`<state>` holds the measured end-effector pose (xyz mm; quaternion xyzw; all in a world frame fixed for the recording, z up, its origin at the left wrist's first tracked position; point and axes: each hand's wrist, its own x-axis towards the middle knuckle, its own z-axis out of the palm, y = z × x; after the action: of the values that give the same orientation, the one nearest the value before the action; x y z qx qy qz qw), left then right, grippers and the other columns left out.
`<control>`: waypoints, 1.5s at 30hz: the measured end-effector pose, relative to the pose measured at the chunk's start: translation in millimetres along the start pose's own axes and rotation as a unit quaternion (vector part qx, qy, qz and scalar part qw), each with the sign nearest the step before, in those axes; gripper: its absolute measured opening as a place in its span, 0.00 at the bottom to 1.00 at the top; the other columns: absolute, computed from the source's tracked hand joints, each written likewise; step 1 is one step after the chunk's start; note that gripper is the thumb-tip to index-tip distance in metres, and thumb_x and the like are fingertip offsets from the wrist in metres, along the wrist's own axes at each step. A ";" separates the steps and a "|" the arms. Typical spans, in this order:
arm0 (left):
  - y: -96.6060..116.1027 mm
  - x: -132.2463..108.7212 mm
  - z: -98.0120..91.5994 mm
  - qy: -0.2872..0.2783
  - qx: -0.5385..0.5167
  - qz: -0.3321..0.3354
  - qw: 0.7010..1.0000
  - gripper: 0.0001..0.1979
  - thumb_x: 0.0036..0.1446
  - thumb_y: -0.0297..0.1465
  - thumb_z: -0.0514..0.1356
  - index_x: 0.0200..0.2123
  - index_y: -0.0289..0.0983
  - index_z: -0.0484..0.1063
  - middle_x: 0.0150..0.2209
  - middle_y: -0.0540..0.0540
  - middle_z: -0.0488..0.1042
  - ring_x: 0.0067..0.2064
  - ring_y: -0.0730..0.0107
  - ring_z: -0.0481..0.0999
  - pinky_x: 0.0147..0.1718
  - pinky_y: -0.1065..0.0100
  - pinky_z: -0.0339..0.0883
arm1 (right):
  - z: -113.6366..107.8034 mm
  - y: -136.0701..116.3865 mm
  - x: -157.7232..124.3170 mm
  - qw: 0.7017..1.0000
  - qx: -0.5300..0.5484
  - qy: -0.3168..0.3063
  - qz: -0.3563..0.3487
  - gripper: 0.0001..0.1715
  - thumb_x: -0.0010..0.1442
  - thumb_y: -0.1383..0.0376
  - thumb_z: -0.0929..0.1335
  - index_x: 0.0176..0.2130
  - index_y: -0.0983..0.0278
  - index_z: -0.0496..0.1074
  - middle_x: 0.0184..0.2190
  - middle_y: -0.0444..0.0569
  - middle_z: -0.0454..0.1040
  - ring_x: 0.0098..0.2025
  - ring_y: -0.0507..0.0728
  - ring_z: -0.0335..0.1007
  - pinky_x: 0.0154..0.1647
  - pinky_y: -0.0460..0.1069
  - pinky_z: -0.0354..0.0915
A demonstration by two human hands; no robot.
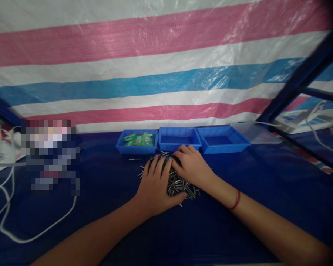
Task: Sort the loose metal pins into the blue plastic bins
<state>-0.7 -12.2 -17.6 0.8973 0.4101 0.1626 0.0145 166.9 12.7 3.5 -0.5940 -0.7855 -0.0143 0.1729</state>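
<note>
Both forearms came in from the bottom edge of my view, bare, the right one with a red string (235, 200) round the wrist; they met over a heap of small metal pins (177, 183) lying on the dark blue table (108, 184); the left hand (155, 186) lay flat and open on the near left side of the heap, fingers spread and pointing away from me; the right hand (191, 164) rested on the far right side, its fingers curled down into the pins, though I could not tell whether it gripped any; the two hands were touching or very nearly so. Behind the heap stood three blue trays in a row; the left tray (137, 144) held green pieces, the middle tray (179, 138) and the right tray (223, 139) showed only their blue floors; a white cable (39, 232) looped over the table at my left; a striped tarpaulin (155, 55) hung behind everything.
</note>
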 end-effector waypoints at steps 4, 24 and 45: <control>-2.1 0.3 0.1 -0.001 0.002 -0.003 1.000 0.47 0.50 0.57 0.54 0.62 0.29 0.53 0.65 0.32 0.53 0.66 0.44 0.48 0.62 0.45 0.44 | 6.1 -2.6 8.1 0.998 0.065 0.001 0.019 0.16 0.61 0.62 0.62 0.34 0.66 0.76 0.36 0.57 0.71 0.42 0.63 0.63 0.44 0.56 0.57; -23.2 15.3 -29.8 0.079 -0.188 -0.090 0.975 0.19 0.63 0.40 0.52 0.52 0.36 0.67 0.42 0.44 0.76 0.44 0.61 0.73 0.45 0.61 0.64 | -32.6 18.5 -0.1 0.872 0.475 0.041 0.106 0.11 0.56 0.58 0.66 0.32 0.64 0.69 0.25 0.44 0.69 0.28 0.52 0.63 0.30 0.49 0.58; -25.8 23.8 -34.7 0.110 -0.495 -0.226 0.832 0.17 0.57 0.42 0.57 0.40 0.35 0.73 0.30 0.48 0.76 0.31 0.69 0.76 0.32 0.69 0.70 | -28.5 0.0 -3.3 0.762 0.631 0.006 0.145 0.16 0.53 0.54 0.70 0.34 0.64 0.67 0.26 0.45 0.72 0.29 0.54 0.75 0.21 0.45 0.70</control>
<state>-15.6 18.8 17.8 0.6286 0.4645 0.4341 0.4480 174.9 3.2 29.3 -0.4569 -0.5208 0.5066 0.5132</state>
